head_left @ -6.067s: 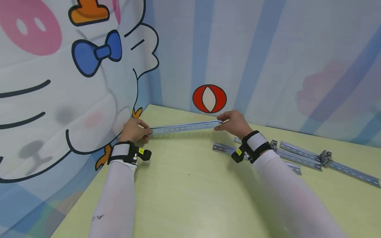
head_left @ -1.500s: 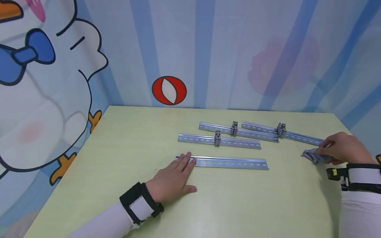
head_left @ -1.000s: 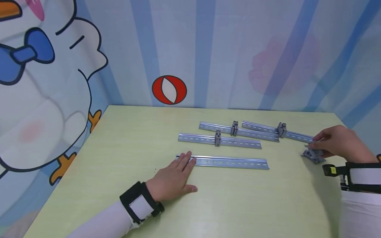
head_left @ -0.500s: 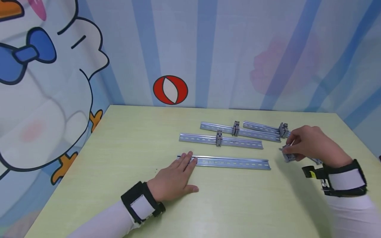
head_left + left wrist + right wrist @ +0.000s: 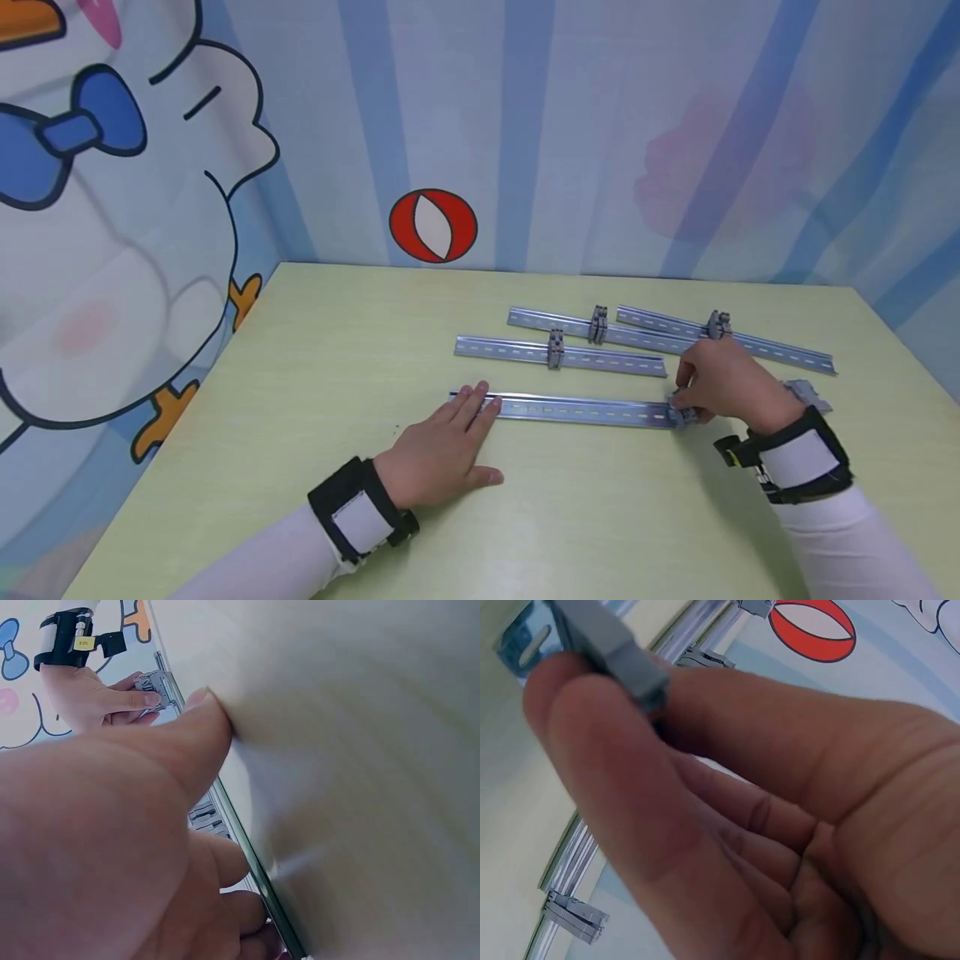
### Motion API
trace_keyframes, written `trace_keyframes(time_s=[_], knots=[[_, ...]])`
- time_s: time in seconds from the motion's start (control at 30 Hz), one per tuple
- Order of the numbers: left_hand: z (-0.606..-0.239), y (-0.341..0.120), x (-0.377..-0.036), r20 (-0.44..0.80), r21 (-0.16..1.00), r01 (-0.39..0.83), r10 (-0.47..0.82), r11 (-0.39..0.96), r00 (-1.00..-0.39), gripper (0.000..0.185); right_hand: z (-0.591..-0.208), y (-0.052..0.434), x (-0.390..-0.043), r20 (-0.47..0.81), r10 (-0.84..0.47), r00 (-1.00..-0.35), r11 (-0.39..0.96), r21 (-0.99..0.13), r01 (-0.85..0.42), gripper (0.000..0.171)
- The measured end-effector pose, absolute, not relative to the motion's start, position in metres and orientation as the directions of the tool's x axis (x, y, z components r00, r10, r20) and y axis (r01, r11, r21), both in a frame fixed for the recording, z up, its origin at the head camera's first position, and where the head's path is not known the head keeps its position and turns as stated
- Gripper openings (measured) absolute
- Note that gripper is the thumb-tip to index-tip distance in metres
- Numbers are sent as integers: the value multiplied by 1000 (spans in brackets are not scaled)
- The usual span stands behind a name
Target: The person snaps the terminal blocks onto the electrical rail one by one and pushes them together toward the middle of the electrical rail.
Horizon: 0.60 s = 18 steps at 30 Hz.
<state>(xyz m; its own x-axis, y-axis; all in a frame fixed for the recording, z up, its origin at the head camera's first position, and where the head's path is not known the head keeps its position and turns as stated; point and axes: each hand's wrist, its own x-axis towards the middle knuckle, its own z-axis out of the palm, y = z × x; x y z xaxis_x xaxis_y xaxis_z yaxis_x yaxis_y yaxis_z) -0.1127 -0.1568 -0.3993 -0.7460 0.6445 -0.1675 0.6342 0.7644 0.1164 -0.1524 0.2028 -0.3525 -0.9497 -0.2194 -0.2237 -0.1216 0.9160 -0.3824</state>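
I laid my left hand (image 5: 438, 446) flat, fingers straight, on the left end of the nearest DIN rail (image 5: 577, 409) on the table (image 5: 337, 333), as I judged to keep it from sliding. My right hand (image 5: 723, 383) pinched a grey terminal block (image 5: 681, 412) at the rail's right end, presumably to seat it. Behind lay three rails already carrying blocks (image 5: 555, 348), and a spare block (image 5: 808, 393) beside my wrist.

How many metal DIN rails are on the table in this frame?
4. The nearest rail lies between both hands; a second rail lies just behind it; two more, and, lie farthest back. None seems hidden.
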Motion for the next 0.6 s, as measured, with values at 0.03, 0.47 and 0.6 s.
trace_keyframes(time_s=[0.03, 0.47, 0.6], knots=[[-399, -157, -113, -171, 118, 633, 643, 765, -746, 85, -354, 202, -153, -216, -216, -952, 916, -382, -121, 9], [-402, -155, -114, -188, 92, 637, 641, 765, -744, 87, -358, 193, -151, -190, -217, -958, 925, -354, -139, 18], [-402, -156, -115, -187, 78, 632, 634, 771, -750, 88, -360, 191, -152, -141, -240, -960, 920, -349, -179, 31]])
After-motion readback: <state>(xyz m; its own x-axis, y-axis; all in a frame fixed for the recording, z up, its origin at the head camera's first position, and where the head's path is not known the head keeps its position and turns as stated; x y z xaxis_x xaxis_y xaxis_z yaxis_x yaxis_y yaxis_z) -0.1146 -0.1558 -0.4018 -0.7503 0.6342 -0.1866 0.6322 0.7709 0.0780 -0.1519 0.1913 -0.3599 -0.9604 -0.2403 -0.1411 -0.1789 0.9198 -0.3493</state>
